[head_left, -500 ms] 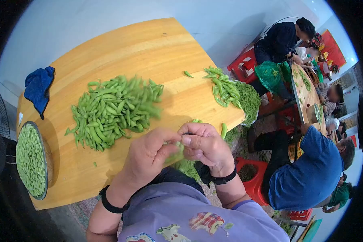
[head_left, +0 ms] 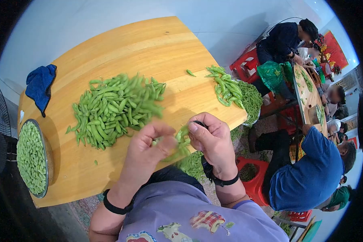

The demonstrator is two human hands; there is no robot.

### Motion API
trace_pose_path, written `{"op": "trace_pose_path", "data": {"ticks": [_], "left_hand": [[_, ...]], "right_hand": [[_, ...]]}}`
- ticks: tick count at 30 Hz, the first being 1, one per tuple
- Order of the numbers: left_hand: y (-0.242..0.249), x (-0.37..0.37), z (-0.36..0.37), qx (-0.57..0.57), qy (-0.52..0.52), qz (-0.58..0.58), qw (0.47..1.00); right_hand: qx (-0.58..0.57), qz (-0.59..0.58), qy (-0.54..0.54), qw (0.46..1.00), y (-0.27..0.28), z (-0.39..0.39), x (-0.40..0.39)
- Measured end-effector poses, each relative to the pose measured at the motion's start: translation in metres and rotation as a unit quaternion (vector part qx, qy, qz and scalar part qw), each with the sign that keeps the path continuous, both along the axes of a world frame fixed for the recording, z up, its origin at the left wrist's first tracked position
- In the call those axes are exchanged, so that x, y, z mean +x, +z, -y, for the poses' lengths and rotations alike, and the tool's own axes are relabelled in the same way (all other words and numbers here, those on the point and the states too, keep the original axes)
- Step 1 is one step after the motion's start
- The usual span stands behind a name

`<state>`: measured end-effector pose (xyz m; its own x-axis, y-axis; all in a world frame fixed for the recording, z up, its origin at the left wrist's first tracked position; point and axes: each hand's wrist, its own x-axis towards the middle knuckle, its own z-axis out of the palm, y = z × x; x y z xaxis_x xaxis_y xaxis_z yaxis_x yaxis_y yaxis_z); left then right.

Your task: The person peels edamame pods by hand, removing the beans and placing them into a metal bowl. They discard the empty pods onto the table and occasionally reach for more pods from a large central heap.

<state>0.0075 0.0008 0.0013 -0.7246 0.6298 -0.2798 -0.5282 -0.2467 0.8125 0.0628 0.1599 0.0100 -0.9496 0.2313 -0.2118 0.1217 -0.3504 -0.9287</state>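
At the near edge of the wooden table [head_left: 157, 44], above the person's lavender-clad lap, the left hand [head_left: 147, 151] and the right hand [head_left: 211, 139] met over a green soybean pod [head_left: 180, 142], each pinching one end of it between thumb and fingers, so both were clamped on the pod, which hung just off the table's rim. Below them, a heap of emptied pods [head_left: 193, 164] lay past the edge. Farther out on the tabletop sat a large pile of unshelled pods [head_left: 113, 107], and to its left a metal bowl [head_left: 47, 161] held shelled beans [head_left: 30, 157]. A smaller pile of pods [head_left: 226, 86] rested near the right corner. A blue cloth [head_left: 39, 86] lay at the far left edge. Beyond, other people sat at another table [head_left: 306, 97].
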Motion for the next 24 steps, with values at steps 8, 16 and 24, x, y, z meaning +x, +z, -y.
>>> {"op": "trace_pose_path", "data": {"ticks": [8, 16, 24], "left_hand": [[-0.004, 0.005, -0.009, -0.047, 0.073, -0.115, 0.99], [0.003, -0.002, 0.001, -0.177, 0.064, -0.277, 0.942], [0.001, 0.003, -0.005, -0.177, 0.073, -0.344, 0.919]], "right_hand": [[0.136, -0.013, -0.029, 0.99, -0.002, 0.006, 0.006], [0.357, -0.099, 0.14, 0.918, 0.019, -0.027, 0.004], [0.491, -0.158, 0.28, 0.81, 0.033, -0.026, -0.012]]}}
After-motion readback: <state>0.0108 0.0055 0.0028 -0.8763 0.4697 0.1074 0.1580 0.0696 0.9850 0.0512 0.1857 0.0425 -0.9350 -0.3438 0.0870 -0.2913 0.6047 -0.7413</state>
